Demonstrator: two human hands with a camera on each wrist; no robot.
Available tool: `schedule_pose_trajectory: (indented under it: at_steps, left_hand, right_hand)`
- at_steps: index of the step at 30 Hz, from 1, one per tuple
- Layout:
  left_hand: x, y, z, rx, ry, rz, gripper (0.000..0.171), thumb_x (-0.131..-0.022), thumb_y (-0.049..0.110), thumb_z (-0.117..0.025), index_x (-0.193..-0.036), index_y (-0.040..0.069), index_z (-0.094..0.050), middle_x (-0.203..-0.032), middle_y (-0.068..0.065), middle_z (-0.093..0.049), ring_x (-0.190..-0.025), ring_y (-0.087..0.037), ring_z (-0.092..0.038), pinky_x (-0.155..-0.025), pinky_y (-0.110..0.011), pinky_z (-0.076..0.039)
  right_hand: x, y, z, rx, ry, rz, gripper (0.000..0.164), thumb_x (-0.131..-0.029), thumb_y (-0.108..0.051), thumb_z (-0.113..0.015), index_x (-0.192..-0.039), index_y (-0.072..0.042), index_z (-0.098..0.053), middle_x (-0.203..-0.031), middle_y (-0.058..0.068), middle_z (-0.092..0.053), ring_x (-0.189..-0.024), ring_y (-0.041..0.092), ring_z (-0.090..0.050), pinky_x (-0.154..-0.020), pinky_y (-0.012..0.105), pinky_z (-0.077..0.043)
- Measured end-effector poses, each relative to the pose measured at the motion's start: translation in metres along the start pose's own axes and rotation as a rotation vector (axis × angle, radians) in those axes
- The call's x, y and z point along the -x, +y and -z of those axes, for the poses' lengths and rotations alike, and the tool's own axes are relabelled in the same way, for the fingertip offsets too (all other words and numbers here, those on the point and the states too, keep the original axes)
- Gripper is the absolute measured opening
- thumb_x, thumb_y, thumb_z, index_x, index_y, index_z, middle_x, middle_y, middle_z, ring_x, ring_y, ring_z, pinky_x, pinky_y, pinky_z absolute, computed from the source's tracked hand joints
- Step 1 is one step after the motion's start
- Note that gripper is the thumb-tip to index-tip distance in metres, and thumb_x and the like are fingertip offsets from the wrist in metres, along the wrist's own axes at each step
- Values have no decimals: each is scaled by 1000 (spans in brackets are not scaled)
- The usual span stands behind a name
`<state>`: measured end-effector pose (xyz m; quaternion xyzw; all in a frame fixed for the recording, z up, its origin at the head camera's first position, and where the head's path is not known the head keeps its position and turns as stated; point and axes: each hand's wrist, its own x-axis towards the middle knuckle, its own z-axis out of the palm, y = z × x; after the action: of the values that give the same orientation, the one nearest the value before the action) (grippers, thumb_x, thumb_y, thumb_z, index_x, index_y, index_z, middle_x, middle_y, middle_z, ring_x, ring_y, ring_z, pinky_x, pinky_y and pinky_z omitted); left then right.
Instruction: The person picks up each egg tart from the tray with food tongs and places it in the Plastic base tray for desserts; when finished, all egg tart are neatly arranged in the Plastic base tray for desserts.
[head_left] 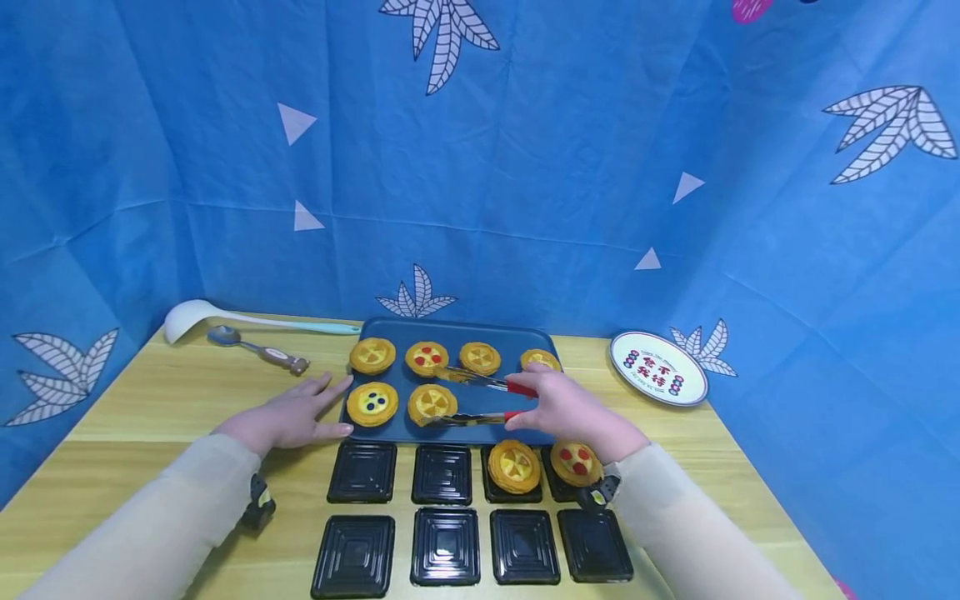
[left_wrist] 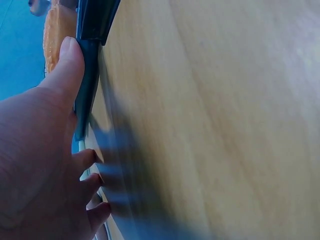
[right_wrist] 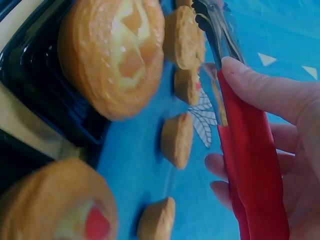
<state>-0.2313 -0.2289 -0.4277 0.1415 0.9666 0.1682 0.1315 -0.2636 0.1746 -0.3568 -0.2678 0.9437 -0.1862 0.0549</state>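
Observation:
My right hand holds tongs with red handles, thumb on one arm and fingers on the other. Their metal arms are spread over a dark blue baking tray, the nearer tip at a front-row tart with yellow chunks. More tarts sit on that tray, including a red-topped one and a blueberry-topped one. At the tray's left edge, my left hand lies with fingers spread, thumb against the rim.
Two rows of small black square trays stand in front. Two bear tarts: one yellow-topped, one red-topped. A white ladle and a spoon lie back left; an oval plate is at right. A blue curtain hangs behind.

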Motion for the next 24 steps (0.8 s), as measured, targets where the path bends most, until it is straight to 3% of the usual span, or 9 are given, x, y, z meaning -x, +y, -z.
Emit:
schedule_pose_trajectory:
  at_steps: [3,6,9,12,16,24]
  left_hand:
    - [0,0,-1,5,6,-6,97,-89,70,-51,-159,11,-19,-156,-34,-13,-139,-58,-13,-107,-71,-19]
    - [0,1,-1,9,10,-3,97,-89,71,-51,-159,11,-19,-156,-34,-13,-139,-58,-13,-107,-71,-19]
    - [-1,1,-1,11,10,3,97,-89,70,-52,-159,11,-19,-157,-34,-13,-139,-58,-13,-108,-71,-18]
    - [0,1,0,8,9,3,98,-89,71,-52,-159,11,-19,-156,-34,-13,-139,-58,-13,-108,-71,-18]
    - [0,2,0,1,15,5,98,-88,72,-51,-159,13,-19,-156,-34,-14,-139,-57,-13,-108,-70,-19]
    - [-8,-10,-9,1,28,7,106,-83,82,-45,-160,15,-17,-158,-31,-12,-140,-56,-12,-108,-70,-17]
  right_hand:
    - [-4,-2,-7,20,-10,-11,69,-79,-33,-86,-138,-10,-60,-141,15,-51,-121,31,-54,-97,44,-49]
    - [-6,-1,-13,40,-10,-3,67,-79,-32,-86,-136,-9,-61,-121,6,-58,-98,22,-59,-86,37,-53]
    - [-7,0,-17,46,-2,9,64,-79,-31,-86,-134,-8,-63,-110,1,-58,-88,20,-58,-79,33,-52]
    - [-6,1,-19,60,11,11,61,-80,-31,-85,-133,-9,-64,-117,3,-59,-94,19,-60,-84,35,-53]
    - [-4,1,-21,72,23,4,58,-81,-32,-84,-132,-11,-65,-134,11,-56,-114,25,-59,-96,42,-50]
    - [-1,1,-14,8,54,29,58,-80,-28,-84,-132,-11,-65,-129,8,-59,-107,23,-60,-90,38,-53]
